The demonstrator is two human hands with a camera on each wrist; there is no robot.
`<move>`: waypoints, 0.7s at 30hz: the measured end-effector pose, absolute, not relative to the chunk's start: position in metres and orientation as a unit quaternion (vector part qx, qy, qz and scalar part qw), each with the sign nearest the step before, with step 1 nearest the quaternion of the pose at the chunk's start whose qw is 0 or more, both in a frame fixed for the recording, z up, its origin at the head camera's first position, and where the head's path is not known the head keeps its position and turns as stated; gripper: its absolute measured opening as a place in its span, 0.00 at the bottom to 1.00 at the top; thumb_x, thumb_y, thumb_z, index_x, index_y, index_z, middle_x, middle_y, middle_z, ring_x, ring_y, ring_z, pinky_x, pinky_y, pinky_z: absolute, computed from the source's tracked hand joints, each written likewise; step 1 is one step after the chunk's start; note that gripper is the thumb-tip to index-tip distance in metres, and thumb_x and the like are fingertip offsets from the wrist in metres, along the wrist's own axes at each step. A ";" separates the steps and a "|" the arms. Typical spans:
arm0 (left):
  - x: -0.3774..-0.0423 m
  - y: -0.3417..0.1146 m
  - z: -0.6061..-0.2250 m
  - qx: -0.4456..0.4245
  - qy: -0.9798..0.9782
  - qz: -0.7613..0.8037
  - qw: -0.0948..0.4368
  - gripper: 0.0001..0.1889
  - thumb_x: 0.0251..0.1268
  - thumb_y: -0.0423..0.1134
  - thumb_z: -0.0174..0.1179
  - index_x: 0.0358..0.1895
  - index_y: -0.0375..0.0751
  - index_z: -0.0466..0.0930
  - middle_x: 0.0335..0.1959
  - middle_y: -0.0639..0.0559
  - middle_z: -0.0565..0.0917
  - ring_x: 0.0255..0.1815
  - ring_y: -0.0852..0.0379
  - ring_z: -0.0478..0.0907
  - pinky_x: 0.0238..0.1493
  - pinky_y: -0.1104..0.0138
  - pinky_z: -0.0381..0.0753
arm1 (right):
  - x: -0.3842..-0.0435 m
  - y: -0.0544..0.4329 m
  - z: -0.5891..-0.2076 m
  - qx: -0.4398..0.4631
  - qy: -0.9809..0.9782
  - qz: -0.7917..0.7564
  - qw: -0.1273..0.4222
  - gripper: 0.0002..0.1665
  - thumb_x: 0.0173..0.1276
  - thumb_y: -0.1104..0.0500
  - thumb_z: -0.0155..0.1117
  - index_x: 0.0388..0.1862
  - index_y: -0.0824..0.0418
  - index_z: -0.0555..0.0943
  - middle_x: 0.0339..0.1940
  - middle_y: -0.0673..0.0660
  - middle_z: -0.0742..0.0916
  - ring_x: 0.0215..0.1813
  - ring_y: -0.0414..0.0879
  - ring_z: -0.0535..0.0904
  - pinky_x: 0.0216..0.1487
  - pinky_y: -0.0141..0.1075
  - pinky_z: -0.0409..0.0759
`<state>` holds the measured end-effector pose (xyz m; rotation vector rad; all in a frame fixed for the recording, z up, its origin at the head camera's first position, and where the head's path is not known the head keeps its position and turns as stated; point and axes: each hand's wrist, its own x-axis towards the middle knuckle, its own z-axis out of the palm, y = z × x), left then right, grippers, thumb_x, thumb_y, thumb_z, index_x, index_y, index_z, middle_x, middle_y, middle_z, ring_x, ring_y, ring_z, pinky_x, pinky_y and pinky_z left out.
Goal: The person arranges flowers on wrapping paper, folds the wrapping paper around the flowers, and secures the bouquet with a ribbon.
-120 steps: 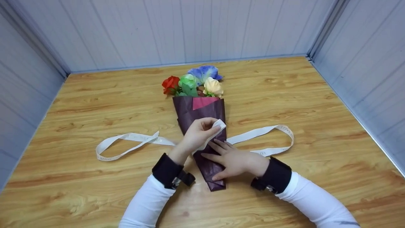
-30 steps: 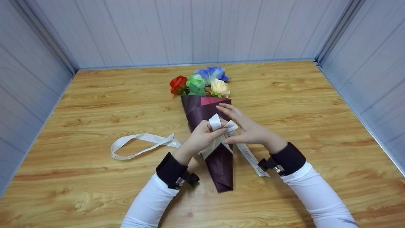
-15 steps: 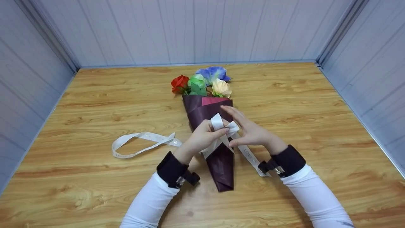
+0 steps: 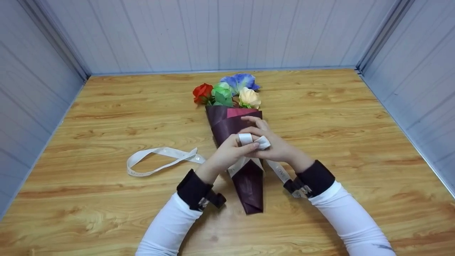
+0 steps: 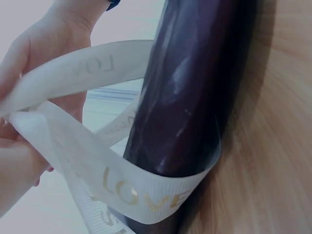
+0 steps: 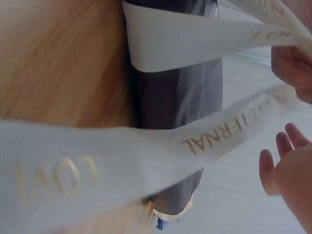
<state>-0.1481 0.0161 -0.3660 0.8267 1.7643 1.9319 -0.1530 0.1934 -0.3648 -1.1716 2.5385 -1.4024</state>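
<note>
A flower bouquet wrapped in dark purple paper (image 4: pixel 247 185) lies on the table, its blossoms away from the person. White ribbon (image 5: pixel 141 187) printed with gold letters passes round its narrow part. Over the wrap, my left hand (image 4: pixel 227 151) pinches folded ribbon, with one band looped across its fingers. My right hand (image 4: pixel 272 145) has come up against the left one, its fingers reaching over the left fingertips beside the white folds. The palm side of the right hand (image 5: pixel 61 53) shows in the left wrist view, with a ribbon band crossing in front. The left fingertips are partly hidden.
A long ribbon loop (image 4: pixel 140 174) lies on the table at the left, and a ribbon tail (image 4: pixel 279 170) runs down at the right. Red (image 4: pixel 203 93), green (image 4: pixel 221 91), blue (image 4: pixel 240 82) and cream (image 4: pixel 249 97) flowers top the bouquet. Panel walls (image 4: pixel 220 35) border the wooden table.
The right hand has left the wrap, where it pressed earlier, and moved left onto the left hand's fingers. The right-hand ribbon loop is now a tail. The left hand keeps hold of the ribbon.
</note>
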 end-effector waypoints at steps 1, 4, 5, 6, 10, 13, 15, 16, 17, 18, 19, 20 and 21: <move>-0.148 0.016 -0.365 0.297 0.623 0.693 0.208 0.14 0.67 0.28 0.51 0.49 0.18 0.74 0.39 0.56 0.82 0.41 0.66 0.76 0.47 0.71 0.74 | -0.153 0.193 -0.365 -0.370 0.816 -0.444 -0.002 0.24 0.60 0.58 0.69 0.54 0.61 0.76 0.70 0.65 0.64 0.69 0.59 0.54 0.64 0.55 0.55; -0.149 0.013 -0.364 0.306 0.604 0.696 0.238 0.15 0.69 0.29 0.49 0.53 0.19 0.72 0.45 0.55 0.80 0.47 0.65 0.74 0.53 0.70 0.71 | -0.152 0.192 -0.367 -0.363 0.822 -0.439 -0.025 0.17 0.64 0.57 0.65 0.50 0.62 0.78 0.66 0.64 0.69 0.66 0.57 0.58 0.63 0.52 0.57; -0.150 0.011 -0.364 0.308 0.595 0.700 0.248 0.16 0.70 0.28 0.48 0.54 0.19 0.71 0.47 0.55 0.80 0.49 0.65 0.74 0.54 0.71 0.70 | -0.152 0.191 -0.368 -0.363 0.822 -0.437 -0.031 0.16 0.65 0.57 0.64 0.50 0.62 0.79 0.65 0.64 0.70 0.65 0.57 0.59 0.62 0.51 0.58; -0.151 0.010 -0.364 0.309 0.587 0.702 0.258 0.16 0.70 0.29 0.47 0.55 0.19 0.70 0.47 0.56 0.79 0.48 0.65 0.73 0.54 0.71 0.69 | -0.152 0.190 -0.368 -0.362 0.822 -0.438 -0.036 0.15 0.66 0.58 0.63 0.50 0.62 0.79 0.64 0.63 0.71 0.64 0.56 0.60 0.62 0.49 0.59; -0.153 0.004 -0.363 0.308 0.546 0.720 0.299 0.19 0.72 0.30 0.41 0.59 0.16 0.65 0.47 0.58 0.77 0.49 0.65 0.70 0.53 0.73 0.67 | -0.152 0.189 -0.372 -0.353 0.811 -0.463 -0.059 0.13 0.64 0.66 0.62 0.48 0.65 0.81 0.60 0.63 0.75 0.60 0.52 0.64 0.59 0.42 0.63; -0.155 0.000 -0.361 0.310 0.523 0.726 0.320 0.22 0.72 0.31 0.40 0.61 0.15 0.60 0.47 0.59 0.75 0.51 0.66 0.69 0.54 0.73 0.66 | -0.152 0.188 -0.373 -0.342 0.798 -0.491 -0.070 0.14 0.63 0.69 0.62 0.48 0.68 0.80 0.56 0.64 0.78 0.58 0.46 0.66 0.57 0.36 0.65; -0.155 -0.001 -0.361 0.307 0.507 0.733 0.333 0.22 0.72 0.31 0.40 0.62 0.15 0.59 0.48 0.60 0.74 0.52 0.66 0.68 0.56 0.73 0.65 | -0.152 0.187 -0.373 -0.337 0.789 -0.509 -0.072 0.16 0.63 0.70 0.62 0.50 0.69 0.79 0.54 0.64 0.79 0.56 0.42 0.68 0.55 0.32 0.66; -0.156 -0.001 -0.361 0.308 0.500 0.736 0.337 0.22 0.72 0.31 0.41 0.62 0.16 0.59 0.49 0.60 0.74 0.53 0.66 0.67 0.57 0.73 0.65 | -0.152 0.187 -0.373 -0.337 0.786 -0.514 -0.074 0.16 0.63 0.70 0.62 0.50 0.70 0.79 0.53 0.64 0.79 0.56 0.41 0.68 0.55 0.32 0.66; -0.156 -0.002 -0.362 0.305 0.495 0.739 0.340 0.22 0.72 0.32 0.42 0.62 0.16 0.59 0.49 0.60 0.74 0.53 0.66 0.67 0.57 0.73 0.65 | -0.152 0.187 -0.373 -0.337 0.781 -0.520 -0.075 0.16 0.62 0.70 0.62 0.50 0.70 0.79 0.52 0.65 0.80 0.55 0.40 0.69 0.55 0.31 0.67; -0.156 -0.002 -0.362 0.303 0.490 0.741 0.344 0.23 0.72 0.32 0.42 0.63 0.17 0.58 0.49 0.60 0.73 0.54 0.66 0.67 0.57 0.73 0.65 | -0.152 0.187 -0.374 -0.337 0.776 -0.527 -0.077 0.15 0.62 0.71 0.62 0.49 0.71 0.78 0.51 0.65 0.80 0.55 0.40 0.69 0.55 0.31 0.67; -0.156 -0.003 -0.363 0.300 0.486 0.742 0.349 0.23 0.72 0.31 0.43 0.63 0.17 0.58 0.49 0.60 0.73 0.54 0.66 0.67 0.56 0.73 0.65 | -0.152 0.187 -0.374 -0.339 0.771 -0.534 -0.077 0.14 0.62 0.71 0.62 0.48 0.72 0.78 0.50 0.67 0.80 0.55 0.40 0.70 0.55 0.32 0.68; -0.157 -0.004 -0.364 0.296 0.484 0.743 0.354 0.23 0.71 0.30 0.43 0.63 0.17 0.57 0.48 0.60 0.73 0.52 0.66 0.67 0.55 0.74 0.65 | -0.151 0.187 -0.373 -0.338 0.767 -0.540 -0.074 0.13 0.61 0.72 0.62 0.46 0.73 0.78 0.49 0.68 0.80 0.56 0.39 0.70 0.56 0.32 0.68; -0.157 -0.004 -0.365 0.294 0.482 0.743 0.358 0.23 0.71 0.30 0.44 0.63 0.16 0.56 0.48 0.60 0.73 0.52 0.66 0.67 0.54 0.74 0.65 | -0.151 0.188 -0.373 -0.336 0.765 -0.545 -0.069 0.12 0.62 0.71 0.62 0.45 0.73 0.78 0.49 0.70 0.80 0.56 0.38 0.71 0.55 0.32 0.69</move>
